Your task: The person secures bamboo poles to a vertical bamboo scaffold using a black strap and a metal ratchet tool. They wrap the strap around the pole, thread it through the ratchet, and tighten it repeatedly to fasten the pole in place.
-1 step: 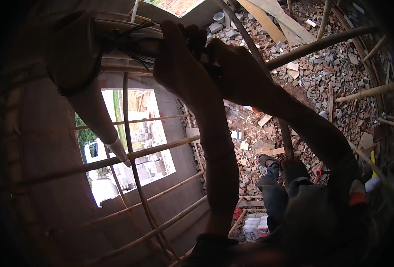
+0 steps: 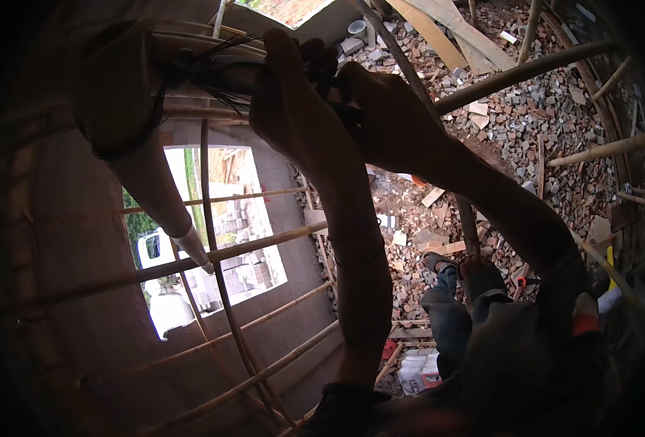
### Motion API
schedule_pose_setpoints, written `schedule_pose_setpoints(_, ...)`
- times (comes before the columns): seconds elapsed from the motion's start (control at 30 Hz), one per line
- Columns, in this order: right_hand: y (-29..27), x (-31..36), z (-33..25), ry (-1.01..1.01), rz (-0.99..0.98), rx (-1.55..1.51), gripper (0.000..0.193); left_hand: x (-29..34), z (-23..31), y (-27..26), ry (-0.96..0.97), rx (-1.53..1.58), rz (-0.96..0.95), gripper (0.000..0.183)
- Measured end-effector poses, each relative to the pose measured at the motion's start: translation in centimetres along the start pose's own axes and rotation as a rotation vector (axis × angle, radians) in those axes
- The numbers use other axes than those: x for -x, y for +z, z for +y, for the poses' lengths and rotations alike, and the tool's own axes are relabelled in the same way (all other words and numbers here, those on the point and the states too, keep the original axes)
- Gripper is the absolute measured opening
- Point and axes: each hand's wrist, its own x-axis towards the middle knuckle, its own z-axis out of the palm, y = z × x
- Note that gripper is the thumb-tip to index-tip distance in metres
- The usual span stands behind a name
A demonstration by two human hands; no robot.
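Observation:
High in the view, my left hand (image 2: 293, 102) and my right hand (image 2: 391, 109) are close together, both in deep shadow. My left fingers are closed around a bundle of thin dark strands (image 2: 224, 79), like wire or cord, with loose ends fanning out to the left. My right hand is curled beside it, on a dark thing too shaded to make out. Left of the hands, a thick pole (image 2: 151, 186) slants down, wrapped by a dark loop (image 2: 129, 149). The strands reach toward the upper part of this pole.
Bamboo poles (image 2: 271, 237) cross in front of the wall and its window opening (image 2: 246, 280). Below lies broken brick rubble (image 2: 512, 167), with boards (image 2: 453, 33) at the top. My feet (image 2: 475, 266) rest near a long pole. White packages (image 2: 413, 371) lie low in the middle.

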Motion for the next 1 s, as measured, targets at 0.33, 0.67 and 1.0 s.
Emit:
schedule_pose_setpoints(0.33,-3.7,-1.2,-0.2,-0.143,-0.176,0.199,0.032,-1.4,-0.1,2.0,0.009,0.129,0.062,0.036)
schedule_pose_setpoints(0.67,-5.4,-4.9,4.5,0.68,-1.005,-0.966,0.052,-1.7,-0.3,-0.4,-0.08,0.539,-0.324,0.037)
schedule_pose_setpoints(1.0,-7.9,-3.1,-2.0,0.695,-0.986,-0.439,0.027,-2.6,-2.8,-0.3,-0.043,1.013,-0.774,0.034)
